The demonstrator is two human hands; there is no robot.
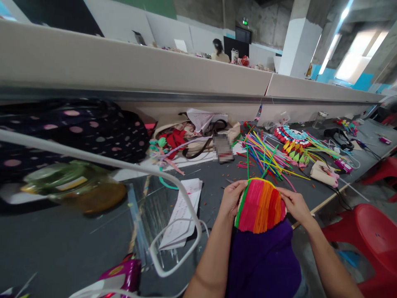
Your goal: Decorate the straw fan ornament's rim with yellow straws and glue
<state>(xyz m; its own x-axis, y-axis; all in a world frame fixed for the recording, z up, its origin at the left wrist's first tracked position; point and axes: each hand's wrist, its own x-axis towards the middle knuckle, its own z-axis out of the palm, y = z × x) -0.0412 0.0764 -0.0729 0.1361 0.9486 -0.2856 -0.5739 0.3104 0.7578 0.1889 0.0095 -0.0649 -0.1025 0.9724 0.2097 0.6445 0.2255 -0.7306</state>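
Note:
I hold a rounded craft piece (260, 205) made of fuzzy pipe-cleaner rows in pink, orange, red and green, with a yellow rim, above a purple part (262, 256) close to my body. My left hand (231, 198) grips its left edge. My right hand (294, 203) grips its right edge, fingers curled over the top. Just beyond it on the grey table (77, 244) lies a loose pile of coloured pipe cleaners (266, 155).
A dark polka-dot bag (77, 128), a glass jar (71, 186) and a white cable (173, 198) lie left. Papers (182, 211), a tan bag with red cloth (189, 138), a beaded colourful piece (294, 140), a red chair (369, 236), and a person (219, 50) beyond the partition.

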